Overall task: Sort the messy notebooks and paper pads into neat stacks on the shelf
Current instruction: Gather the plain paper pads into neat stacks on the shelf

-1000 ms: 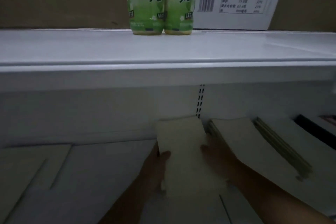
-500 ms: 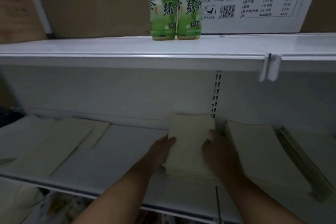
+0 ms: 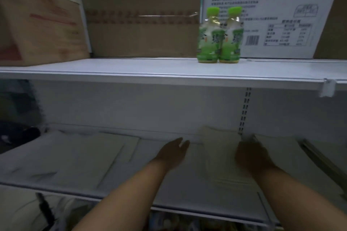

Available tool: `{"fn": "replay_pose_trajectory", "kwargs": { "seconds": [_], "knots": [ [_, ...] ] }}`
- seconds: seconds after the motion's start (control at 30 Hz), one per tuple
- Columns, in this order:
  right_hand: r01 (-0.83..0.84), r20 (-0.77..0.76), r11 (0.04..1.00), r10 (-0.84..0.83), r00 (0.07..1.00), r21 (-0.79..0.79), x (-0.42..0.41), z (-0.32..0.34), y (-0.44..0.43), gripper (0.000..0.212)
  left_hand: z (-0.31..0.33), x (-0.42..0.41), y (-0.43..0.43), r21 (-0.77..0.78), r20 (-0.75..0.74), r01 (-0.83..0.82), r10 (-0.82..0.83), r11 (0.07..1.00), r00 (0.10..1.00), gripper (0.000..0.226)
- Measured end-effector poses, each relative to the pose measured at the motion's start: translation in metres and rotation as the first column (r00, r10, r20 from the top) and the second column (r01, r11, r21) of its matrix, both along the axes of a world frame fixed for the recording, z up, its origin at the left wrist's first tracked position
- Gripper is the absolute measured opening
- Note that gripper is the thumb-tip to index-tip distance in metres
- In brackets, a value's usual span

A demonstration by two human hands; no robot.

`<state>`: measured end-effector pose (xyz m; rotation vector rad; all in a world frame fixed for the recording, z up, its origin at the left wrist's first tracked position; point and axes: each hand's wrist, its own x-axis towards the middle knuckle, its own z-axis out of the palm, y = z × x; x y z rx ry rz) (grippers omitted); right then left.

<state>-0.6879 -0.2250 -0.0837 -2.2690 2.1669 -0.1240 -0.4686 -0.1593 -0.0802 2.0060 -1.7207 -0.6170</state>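
My left hand (image 3: 172,153) hovers open just left of the small stack of pads (image 3: 219,148). Its fingers are straight and, as far as I can make out, touch nothing. My right hand (image 3: 251,157) lies against the stack's right side. It is dark and blurred, so I cannot tell whether its fingers curl round the edge or only press flat.

The stack sits towards the back of the lower shelf (image 3: 184,193), near the rear wall. A bigger pile of pads (image 3: 279,154) lies just beside it on the right, and loose notebooks (image 3: 97,155) lie askew well off to the left.

I judge the step in hand to be squaring this stack. Its near edges look stepped, as if the layers have slid. To do it well, I want my left palm flat on the left edge, opposite the right, so that both press inward evenly and low down; otherwise the top sheets may skate. Then I nudge the near edge until the layers sit flush and parallel to the neighbouring pile. The loose notebooks on the left look like the work that remains.
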Motion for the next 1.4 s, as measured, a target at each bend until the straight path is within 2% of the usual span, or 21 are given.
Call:
{"fn": "replay_pose_trajectory", "kwargs": {
  "seconds": [0.03, 0.1, 0.17, 0.23, 0.37, 0.5, 0.6, 0.7, 0.83, 0.93, 1.03, 1.1, 1.13, 1.17, 1.2, 1.23, 1.27, 1.37, 1.4],
  "knots": [
    [0.020, -0.044, 0.999, -0.022, 0.999, -0.043, 0.010, 0.005, -0.001, 0.043, 0.001, 0.026, 0.002, -0.034, 0.032, -0.015, 0.016, 0.999, 0.999, 0.057],
    [-0.038, -0.169, 0.994, 0.020, 0.985, -0.106, 0.044, 0.003, -0.003, 0.050, 0.007, 0.082, 0.016, -0.039, 0.207, -0.009, 0.017, 0.999, 0.978, 0.058],
    [-0.201, -0.140, 0.976, 0.189, 0.972, -0.083, 0.099, 0.006, 0.011, 0.056, 0.011, 0.136, 0.034, 0.001, 0.409, -0.013, 0.011, 1.000, 0.912, 0.059],
    [-0.389, -0.070, 0.918, 0.384, 0.921, -0.079, 0.157, 0.011, 0.034, 0.057, 0.010, 0.187, 0.055, 0.034, 0.507, -0.051, 0.026, 0.998, 0.861, 0.060],
    [-0.571, 0.037, 0.820, 0.569, 0.821, 0.047, 0.249, 0.004, 0.074, 0.057, 0.001, 0.263, 0.100, 0.104, 0.582, -0.141, 0.054, 0.985, 0.812, 0.061],
    [-0.636, -0.005, 0.747, 0.649, 0.761, 0.195, 0.299, -0.019, 0.092, 0.058, -0.012, 0.308, 0.126, 0.143, 0.566, -0.190, 0.077, 0.971, 0.821, 0.061],
    [-0.650, 0.007, 0.725, 0.666, 0.746, 0.228, 0.326, -0.032, 0.087, 0.059, -0.020, 0.326, 0.130, 0.133, 0.460, -0.197, 0.115, 0.971, 0.880, 0.061],
    [-0.661, 0.036, 0.716, 0.671, 0.740, 0.225, 0.350, -0.039, 0.078, 0.059, -0.027, 0.335, 0.128, 0.114, 0.232, -0.206, 0.175, 0.972, 0.957, 0.059],
    [-0.678, 0.013, 0.719, 0.685, 0.729, 0.151, 0.378, -0.046, 0.060, 0.049, -0.030, 0.345, 0.113, 0.089, 0.056, -0.275, 0.271, 0.957, 0.961, 0.052],
    [-0.674, 0.027, 0.729, 0.676, 0.736, 0.120, 0.392, -0.046, 0.040, 0.046, -0.028, 0.346, 0.096, 0.127, -0.101, -0.326, 0.339, 0.937, 0.935, 0.046],
    [-0.651, 0.077, 0.749, 0.647, 0.758, 0.123, 0.403, -0.052, 0.019, 0.044, -0.026, 0.348, 0.075, 0.178, -0.256, -0.386, 0.421, 0.905, 0.870, 0.035],
    [-0.635, 0.131, 0.762, 0.621, 0.772, 0.128, 0.407, -0.055, 0.006, 0.045, -0.024, 0.351, 0.062, 0.213, -0.356, -0.424, 0.474, 0.880, 0.805, 0.005],
    [-0.633, 0.150, 0.763, 0.616, 0.773, 0.129, 0.408, -0.055, -0.001, 0.047, -0.023, 0.354, 0.058, 0.235, -0.426, -0.452, 0.509, 0.861, 0.748, 0.016],
    [-0.635, 0.166, 0.763, 0.616, 0.770, 0.118, 0.408, -0.056, -0.007, 0.049, -0.024, 0.357, 0.054, 0.277, -0.517, -0.448, 0.525, 0.850, 0.677, 0.016],
    [-0.633, 0.181, 0.766, 0.611, 0.771, 0.112, 0.407, -0.056, -0.013, 0.050, -0.026, 0.362, 0.050, 0.308, -0.611, -0.404, 0.504, 0.861, 0.610, 0.006],
    [-0.634, 0.209, 0.766, 0.607, 0.767, 0.103, 0.406, -0.058, -0.017, 0.052, -0.025, 0.362, 0.050, 0.339, -0.685, -0.349, 0.484, 0.874, 0.544, 0.011],
    [-0.633, 0.244, 0.768, 0.600, 0.762, 0.090, 0.405, -0.060, -0.020, 0.052, -0.026, 0.362, 0.047, 0.358, -0.719, -0.283, 0.456, 0.890, 0.524, 0.023],
    [-0.623, 0.331, 0.779, 0.571, 0.751, 0.070, 0.401, -0.068, -0.022, 0.053, -0.036, 0.356, 0.039, 0.303, -0.632, -0.188, 0.345, 0.934, 0.695, 0.032],
    [-0.613, 0.356, 0.788, 0.557, 0.750, 0.059, 0.398, -0.070, -0.022, 0.053, -0.041, 0.357, 0.037, 0.268, -0.636, -0.170, 0.307, 0.948, 0.708, 0.034]
  ]
}}
